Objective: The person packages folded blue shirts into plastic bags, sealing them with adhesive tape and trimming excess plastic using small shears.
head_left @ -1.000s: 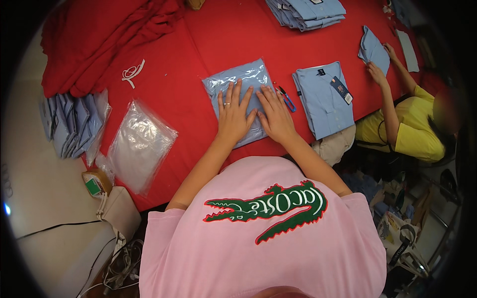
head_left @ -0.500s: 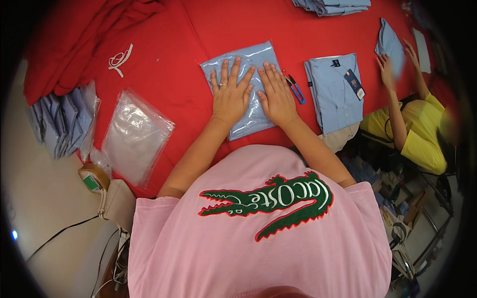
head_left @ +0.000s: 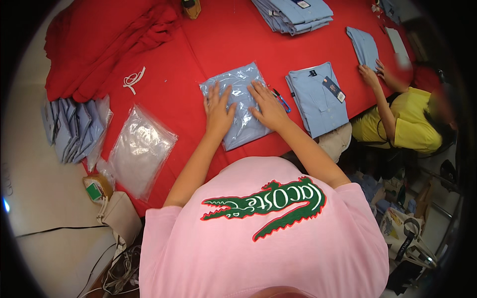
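A folded light blue shirt in a clear plastic bag [head_left: 241, 107] lies in front of me on the red-covered table. My left hand [head_left: 218, 110] rests flat on its left part, fingers stretched out. On its right edge lies my right hand [head_left: 269, 107], fingers likewise extended. Just beyond the right hand is a pair of blue thread snips [head_left: 282, 101], partly hidden. To the right sits a stack of folded blue shirts [head_left: 318, 99] with a dark hang tag [head_left: 333, 89]. A pile of clear plastic bags [head_left: 141, 151] is at the left.
Packed blue shirts [head_left: 74, 129] hang over the left table edge, below bunched red cloth [head_left: 104, 49]. More folded shirts [head_left: 294, 16] are stacked at the far side. A co-worker in yellow [head_left: 407, 119] handles a blue garment [head_left: 363, 47] at right. A white cord [head_left: 134, 79] lies at left.
My hands have slid apart toward the bag's sides. The view has shifted, showing more of the table's far side. The co-worker's hands have come down onto the blue garment.
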The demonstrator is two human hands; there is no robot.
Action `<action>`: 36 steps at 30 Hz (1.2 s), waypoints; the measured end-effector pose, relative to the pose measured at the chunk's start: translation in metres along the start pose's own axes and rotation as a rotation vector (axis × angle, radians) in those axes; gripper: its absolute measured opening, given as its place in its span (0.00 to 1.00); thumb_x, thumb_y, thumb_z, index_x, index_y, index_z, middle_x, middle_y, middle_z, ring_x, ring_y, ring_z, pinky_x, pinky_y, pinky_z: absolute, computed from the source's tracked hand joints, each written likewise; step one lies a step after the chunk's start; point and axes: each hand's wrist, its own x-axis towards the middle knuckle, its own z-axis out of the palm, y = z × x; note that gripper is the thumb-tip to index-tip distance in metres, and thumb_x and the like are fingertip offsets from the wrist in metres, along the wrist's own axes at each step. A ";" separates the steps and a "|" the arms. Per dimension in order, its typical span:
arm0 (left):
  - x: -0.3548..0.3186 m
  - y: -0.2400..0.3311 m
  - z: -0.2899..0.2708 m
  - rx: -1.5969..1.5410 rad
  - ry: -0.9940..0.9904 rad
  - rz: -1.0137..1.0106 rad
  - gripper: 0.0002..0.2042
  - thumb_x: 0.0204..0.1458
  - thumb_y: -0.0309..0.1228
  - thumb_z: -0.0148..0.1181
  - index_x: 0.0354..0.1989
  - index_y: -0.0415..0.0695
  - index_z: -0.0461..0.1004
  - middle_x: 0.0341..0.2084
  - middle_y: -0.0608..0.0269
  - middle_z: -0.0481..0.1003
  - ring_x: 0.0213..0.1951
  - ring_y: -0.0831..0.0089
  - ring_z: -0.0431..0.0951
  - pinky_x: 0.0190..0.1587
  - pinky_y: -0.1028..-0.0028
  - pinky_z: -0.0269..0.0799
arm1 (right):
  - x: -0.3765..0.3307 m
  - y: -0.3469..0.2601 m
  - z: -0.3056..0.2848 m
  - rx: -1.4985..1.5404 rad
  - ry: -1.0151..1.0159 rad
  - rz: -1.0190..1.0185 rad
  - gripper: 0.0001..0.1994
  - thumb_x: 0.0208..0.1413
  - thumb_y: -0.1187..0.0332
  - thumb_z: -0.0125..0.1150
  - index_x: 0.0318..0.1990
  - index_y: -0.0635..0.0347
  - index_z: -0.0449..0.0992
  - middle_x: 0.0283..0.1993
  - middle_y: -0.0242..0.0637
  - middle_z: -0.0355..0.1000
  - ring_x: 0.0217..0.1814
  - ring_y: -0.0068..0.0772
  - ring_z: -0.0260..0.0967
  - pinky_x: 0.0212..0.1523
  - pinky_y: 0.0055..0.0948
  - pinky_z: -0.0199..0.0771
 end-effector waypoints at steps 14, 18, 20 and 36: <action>-0.078 0.004 -0.006 -1.174 -0.288 -0.946 0.15 0.63 0.45 0.68 0.38 0.47 0.73 0.19 0.72 0.69 0.22 0.78 0.71 0.32 0.73 0.72 | -0.074 -0.031 0.000 -0.255 -0.174 -0.248 0.45 0.56 0.59 0.70 0.82 0.38 0.57 0.86 0.49 0.49 0.83 0.55 0.56 0.73 0.69 0.60; -0.054 0.044 -0.048 -1.478 -0.239 -0.741 0.17 0.67 0.48 0.62 0.34 0.47 0.75 0.21 0.72 0.70 0.25 0.77 0.70 0.34 0.71 0.71 | -0.059 -0.050 -0.045 -0.052 0.135 -0.166 0.40 0.54 0.80 0.61 0.76 0.41 0.67 0.77 0.47 0.66 0.66 0.48 0.77 0.56 0.44 0.84; -0.045 0.071 -0.071 -1.571 -0.162 -0.565 0.18 0.70 0.48 0.58 0.37 0.45 0.76 0.24 0.70 0.72 0.29 0.77 0.72 0.38 0.71 0.71 | -0.058 -0.065 -0.079 0.048 0.206 -0.048 0.39 0.51 0.81 0.64 0.74 0.42 0.71 0.72 0.44 0.73 0.61 0.48 0.80 0.55 0.40 0.85; -0.008 0.066 -0.002 -1.285 0.103 -0.821 0.16 0.70 0.45 0.57 0.47 0.42 0.78 0.34 0.65 0.78 0.38 0.74 0.78 0.45 0.71 0.75 | -0.052 0.180 -0.296 1.096 0.920 0.694 0.22 0.63 0.76 0.69 0.64 0.64 0.73 0.48 0.32 0.75 0.47 0.26 0.74 0.50 0.30 0.78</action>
